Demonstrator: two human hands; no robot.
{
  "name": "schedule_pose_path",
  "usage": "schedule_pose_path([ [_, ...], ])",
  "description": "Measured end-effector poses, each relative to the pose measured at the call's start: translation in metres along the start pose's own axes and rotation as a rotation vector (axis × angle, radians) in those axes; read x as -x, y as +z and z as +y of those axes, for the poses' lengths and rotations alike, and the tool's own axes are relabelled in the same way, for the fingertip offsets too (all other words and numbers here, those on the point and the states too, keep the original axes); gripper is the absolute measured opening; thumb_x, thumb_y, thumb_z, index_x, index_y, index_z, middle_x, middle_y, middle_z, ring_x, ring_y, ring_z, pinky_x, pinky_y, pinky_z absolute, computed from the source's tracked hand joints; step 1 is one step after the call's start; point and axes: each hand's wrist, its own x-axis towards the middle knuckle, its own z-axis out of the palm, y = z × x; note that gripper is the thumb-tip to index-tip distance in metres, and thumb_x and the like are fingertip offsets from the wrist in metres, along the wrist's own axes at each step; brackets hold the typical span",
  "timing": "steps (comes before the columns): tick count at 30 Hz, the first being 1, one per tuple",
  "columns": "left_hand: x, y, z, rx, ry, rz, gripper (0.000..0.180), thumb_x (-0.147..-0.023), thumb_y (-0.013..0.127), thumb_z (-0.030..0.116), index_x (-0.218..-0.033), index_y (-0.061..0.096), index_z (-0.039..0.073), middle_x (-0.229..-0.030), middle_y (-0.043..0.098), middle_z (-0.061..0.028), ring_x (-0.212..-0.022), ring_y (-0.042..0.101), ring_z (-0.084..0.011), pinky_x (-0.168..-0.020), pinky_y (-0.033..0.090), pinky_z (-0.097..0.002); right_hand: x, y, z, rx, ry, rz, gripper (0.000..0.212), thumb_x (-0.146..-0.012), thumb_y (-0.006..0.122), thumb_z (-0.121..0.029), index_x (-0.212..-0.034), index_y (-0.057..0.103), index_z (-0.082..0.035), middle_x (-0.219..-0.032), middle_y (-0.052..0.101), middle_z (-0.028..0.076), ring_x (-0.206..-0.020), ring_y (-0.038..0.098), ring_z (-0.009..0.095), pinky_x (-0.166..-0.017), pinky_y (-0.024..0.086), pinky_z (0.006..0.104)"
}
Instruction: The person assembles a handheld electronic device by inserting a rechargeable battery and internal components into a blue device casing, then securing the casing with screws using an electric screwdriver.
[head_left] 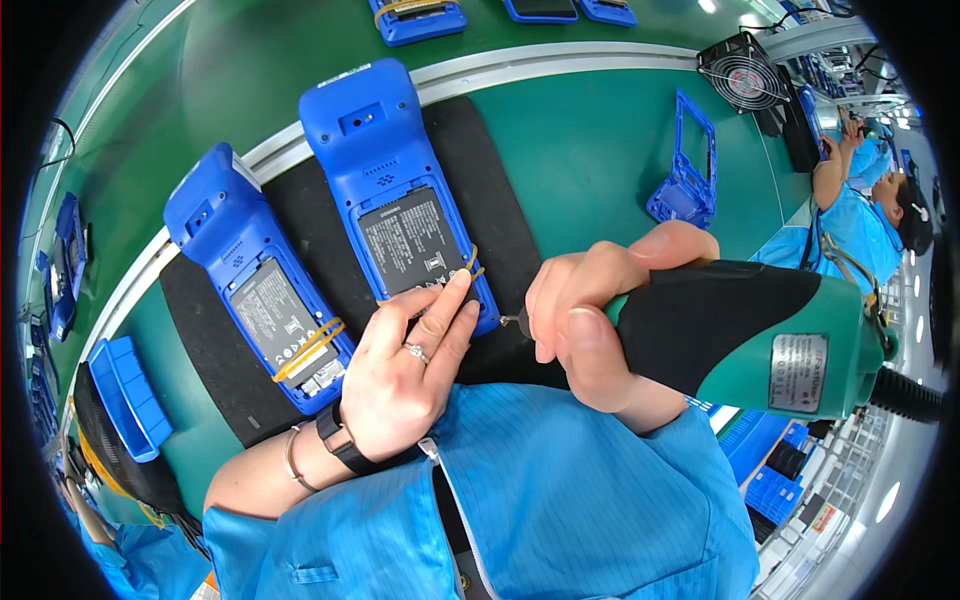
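Observation:
A blue handheld terminal lies back side up on the black mat, its dark battery showing and a yellow rubber band around its lower part. Across its near end rest the fingers of my left hand, close together and gripping it; my left thumb is hidden. My right hand is wrapped around a green and black electric screwdriver, held sideways. The tip of its bit is at the terminal's near right corner; whether it sits in a screw is too small to tell. To the left lies a second blue terminal, also banded.
A blue open frame lies on the green table at the right, near a black fan. At the left stands a blue bin. More blue terminals lie beyond the metal rail. A co-worker is at the far right.

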Motion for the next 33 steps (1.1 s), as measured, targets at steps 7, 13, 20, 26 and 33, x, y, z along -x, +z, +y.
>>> schedule_pose_path([
  [7, -0.001, 0.000, 0.000, 0.014, -0.007, -0.005, 0.036, -0.064, 0.067, 0.001, -0.100, 0.067, -0.006, -0.118, 0.062, -0.0174, -0.098, 0.059, -0.0274, -0.081, 0.052, -0.0349, 0.000, 0.008, -0.003, -0.283, 0.161, 0.165, 0.035, -0.070, 0.060, 0.013, -0.098, 0.043, 0.001, -0.069, 0.059, 0.005, -0.063, 0.058, 0.011, -0.068, 0.045, 0.0222],
  [13, 0.001, 0.000, -0.002, 0.014, 0.007, 0.020, 0.035, -0.065, 0.066, 0.001, -0.099, 0.067, -0.006, -0.118, 0.062, -0.0179, -0.097, 0.059, -0.0272, -0.081, 0.051, -0.0349, -0.010, 0.006, -0.002, -0.217, -0.011, -0.110, 0.046, -0.082, 0.047, 0.014, -0.115, 0.031, -0.014, -0.075, 0.055, 0.007, -0.057, 0.054, 0.017, -0.056, 0.045, 0.0341],
  [20, 0.002, 0.001, -0.002, 0.001, 0.022, 0.022, 0.037, -0.065, 0.064, 0.002, -0.101, 0.066, -0.007, -0.120, 0.061, -0.0184, -0.098, 0.059, -0.0272, -0.081, 0.051, -0.0348, -0.005, 0.007, -0.002, -0.173, 0.001, -0.095, 0.045, -0.083, 0.048, 0.014, -0.114, 0.033, -0.014, -0.075, 0.055, 0.007, -0.055, 0.052, 0.017, -0.055, 0.044, 0.0341],
  [26, 0.002, -0.001, -0.001, 0.005, 0.024, 0.008, 0.037, -0.066, 0.064, 0.002, -0.101, 0.066, -0.007, -0.120, 0.060, -0.0187, -0.099, 0.058, -0.0272, -0.082, 0.051, -0.0355, -0.002, 0.011, -0.009, -0.158, -0.003, 0.066, 0.034, -0.089, 0.055, -0.003, -0.112, 0.032, -0.014, -0.067, 0.052, 0.005, -0.048, 0.049, 0.016, -0.050, 0.040, 0.0305],
  [33, 0.007, -0.002, 0.001, -0.089, 0.053, -0.001, 0.039, -0.065, 0.062, 0.003, -0.103, 0.065, -0.008, -0.121, 0.059, -0.0203, -0.105, 0.057, -0.0292, -0.090, 0.051, -0.0389, -0.021, 0.016, -0.011, -0.186, 0.051, 0.143, 0.034, -0.091, 0.053, -0.010, -0.117, 0.031, -0.011, -0.064, 0.047, 0.002, -0.045, 0.046, 0.014, -0.049, 0.041, 0.0293],
])
